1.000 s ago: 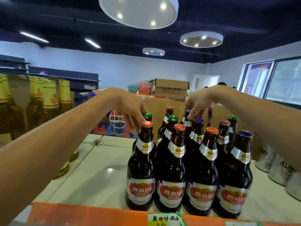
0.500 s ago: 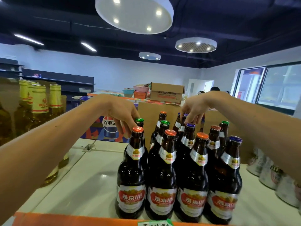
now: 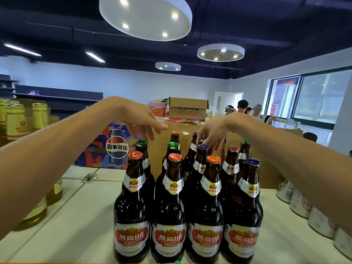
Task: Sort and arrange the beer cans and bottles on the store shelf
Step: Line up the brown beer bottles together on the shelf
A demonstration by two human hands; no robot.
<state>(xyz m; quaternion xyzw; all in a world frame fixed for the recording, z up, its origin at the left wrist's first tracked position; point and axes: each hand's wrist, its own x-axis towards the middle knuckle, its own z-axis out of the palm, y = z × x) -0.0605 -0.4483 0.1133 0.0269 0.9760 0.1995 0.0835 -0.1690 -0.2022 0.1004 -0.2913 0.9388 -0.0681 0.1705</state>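
A tight cluster of brown beer bottles [image 3: 190, 197] stands upright at the lower centre of the frame on the white shelf [image 3: 76, 216], labels facing forward, with caps in red, orange, green and purple. The left hand [image 3: 141, 121] hovers above the rear left of the cluster, its fingers [image 3: 162, 126] loosely spread and holding nothing. The right hand [image 3: 214, 129] droops over the rear bottles, fingers [image 3: 218, 144] pointing down around a purple cap [image 3: 202, 140]; I cannot tell whether they pinch it. Yellow bottles [image 3: 17, 121] stand at the left edge, and cans [image 3: 301, 202] line the lower right. A brown cardboard box [image 3: 262, 168] stands just behind the cluster.
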